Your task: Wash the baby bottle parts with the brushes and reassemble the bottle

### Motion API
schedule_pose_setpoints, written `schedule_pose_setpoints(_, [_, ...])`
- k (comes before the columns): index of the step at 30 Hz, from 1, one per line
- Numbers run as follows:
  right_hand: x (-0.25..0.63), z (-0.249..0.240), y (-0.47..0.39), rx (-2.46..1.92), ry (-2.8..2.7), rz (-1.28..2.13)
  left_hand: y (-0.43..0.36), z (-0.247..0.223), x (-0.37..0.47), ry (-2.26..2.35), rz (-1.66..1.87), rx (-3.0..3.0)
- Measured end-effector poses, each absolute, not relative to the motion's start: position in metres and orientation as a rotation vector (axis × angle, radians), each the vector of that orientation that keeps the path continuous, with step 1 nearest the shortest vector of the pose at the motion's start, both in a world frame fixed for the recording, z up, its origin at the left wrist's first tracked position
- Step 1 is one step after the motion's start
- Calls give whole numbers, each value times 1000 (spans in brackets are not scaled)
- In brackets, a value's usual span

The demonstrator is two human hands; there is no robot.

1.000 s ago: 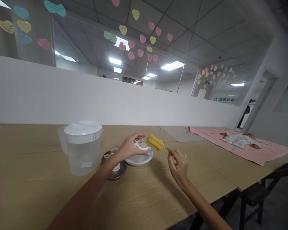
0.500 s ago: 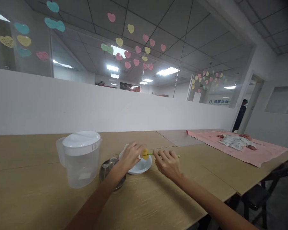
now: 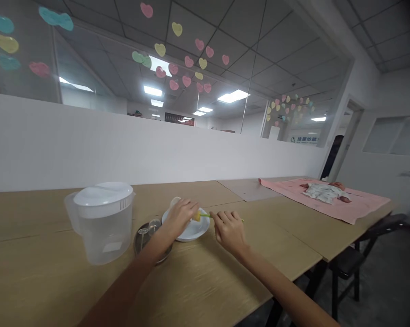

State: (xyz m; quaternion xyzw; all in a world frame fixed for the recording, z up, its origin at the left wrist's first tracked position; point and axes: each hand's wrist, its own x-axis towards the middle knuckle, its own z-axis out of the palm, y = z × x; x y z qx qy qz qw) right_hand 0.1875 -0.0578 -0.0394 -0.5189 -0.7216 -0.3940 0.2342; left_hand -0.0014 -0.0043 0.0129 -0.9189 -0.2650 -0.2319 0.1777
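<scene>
My left hand [image 3: 182,219] is closed around a clear, whitish bottle [image 3: 175,201], mostly hidden by the fingers. My right hand [image 3: 229,230] grips the thin green handle of a sponge brush [image 3: 197,216]. Its yellow sponge head is at the bottle's mouth, partly covered by my left hand. Both hands are above a white bowl [image 3: 194,235] on the table. Left of the bowl, under my left forearm, sits a dark metal dish [image 3: 138,245] with small clear parts [image 3: 142,232] in it.
A lidded clear plastic pitcher [image 3: 106,227] stands on the wooden table [image 3: 177,290] to the left. At far right, a doll in patterned clothes [image 3: 323,192] lies on a pink cloth [image 3: 354,209]. A black chair [image 3: 348,263] is beside the table. A white wall [image 3: 177,154] runs behind.
The view has shifted, so the table things appear further left. The brush has moved slightly left towards the bottle, and less of its yellow sponge shows. Both hands keep their hold.
</scene>
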Motion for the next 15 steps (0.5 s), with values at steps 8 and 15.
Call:
schedule_pose_setpoints(8, [248, -71, -63, -2101, -1902, -571, 30, 2, -26, -856, -617, -2561])
schedule_pose_setpoints(15, [250, -115, -45, -2323, -1805, -134, -4, 15, -14, -1219, -1015, -2834])
